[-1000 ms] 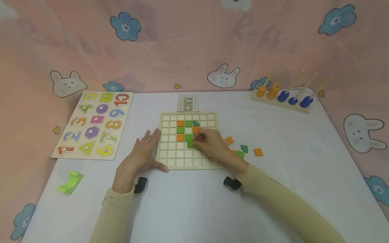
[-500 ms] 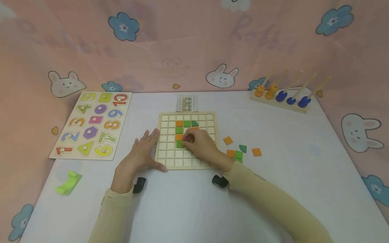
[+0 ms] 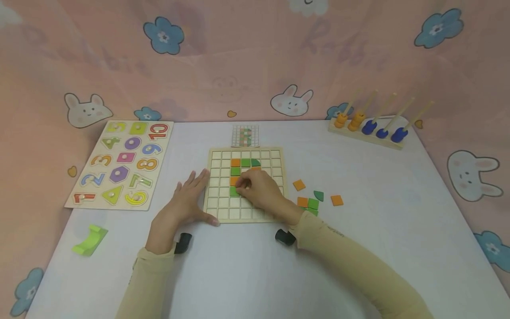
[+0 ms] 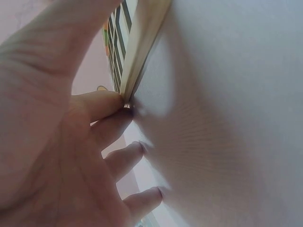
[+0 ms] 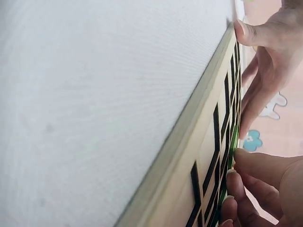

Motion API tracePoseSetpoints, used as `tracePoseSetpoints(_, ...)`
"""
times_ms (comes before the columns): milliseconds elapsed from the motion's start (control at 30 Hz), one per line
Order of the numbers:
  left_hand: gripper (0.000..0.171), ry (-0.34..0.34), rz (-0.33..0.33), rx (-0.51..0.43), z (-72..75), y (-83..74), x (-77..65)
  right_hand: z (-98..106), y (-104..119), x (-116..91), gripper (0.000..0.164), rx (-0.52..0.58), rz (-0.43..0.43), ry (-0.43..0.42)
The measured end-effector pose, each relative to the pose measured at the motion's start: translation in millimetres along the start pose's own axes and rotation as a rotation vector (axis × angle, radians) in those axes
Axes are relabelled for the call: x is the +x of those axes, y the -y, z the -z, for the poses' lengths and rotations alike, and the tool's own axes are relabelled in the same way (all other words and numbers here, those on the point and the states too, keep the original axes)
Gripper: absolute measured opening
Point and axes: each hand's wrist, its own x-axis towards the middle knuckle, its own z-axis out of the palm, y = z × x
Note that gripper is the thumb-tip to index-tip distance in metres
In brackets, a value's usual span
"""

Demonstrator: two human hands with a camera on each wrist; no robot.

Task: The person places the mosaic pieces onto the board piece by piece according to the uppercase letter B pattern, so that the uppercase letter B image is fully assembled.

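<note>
A square wooden grid board (image 3: pixel 236 214) lies on the white table, with orange and green tiles set in its upper middle cells. My left hand (image 3: pixel 182 204) rests at the board's left side, fingers spread, thumb by the near corner and index fingertip touching the edge. Over the board, my right hand (image 3: pixel 260 190) pinches a green square tile (image 3: pixel 233 191) between thumb and fingers, just below an orange tile (image 3: pixel 234 181) in the left column. In the right wrist view the green tile (image 5: pixel 233 146) is down at the grid's surface. The right hand hides several cells.
Loose orange and green tiles (image 3: pixel 313 204) lie right of the board. A small pattern card (image 3: pixel 245 135) sits behind it. At the left are a number puzzle board (image 3: pixel 125 157) and a green curved block (image 3: pixel 91 240). A peg stacker (image 3: pixel 366 132) stands at the back right.
My right hand has moved left across the board with the green tile, bringing it under the left column's orange tile, and lowered slightly. The left hand stays on the board's edge.
</note>
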Motion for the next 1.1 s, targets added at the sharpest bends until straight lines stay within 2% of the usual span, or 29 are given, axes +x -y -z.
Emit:
tracePoseSetpoints(200, 0.145, 0.0, 0.004, -0.004, -0.5, 0.1, 0.0, 3, -4, -4, 0.008, -0.007, 0.007, 0.016)
tracePoseSetpoints(367, 0.145, 0.0, 0.004, -0.003, -0.9, -0.7, 0.7, 14, -16, -14, 0.021, -0.029, 0.012, 0.051)
tracePoseSetpoints(633, 0.146, -0.002, 0.005, -0.006, -1.6, 0.0, 0.5, 40, -48, -30, 0.047, -0.093, 0.074, 0.117)
tracePoseSetpoints(767, 0.146, 0.0, 0.006, -0.01, -1.5, 0.8, -0.1, 56, -62, -37, 0.057, -0.112, 0.042, 0.127)
tracePoseSetpoints(900, 0.145, -0.002, 0.001, -0.007, -1.7, 1.9, -0.1, 74, -75, -42, 0.055, -0.076, -0.002, 0.144)
tracePoseSetpoints(1100, 0.145, -0.007, 0.001, -0.011, -3.0, 1.0, 0.5, 95, -91, -48, 0.057, 0.015, -0.125, 0.188)
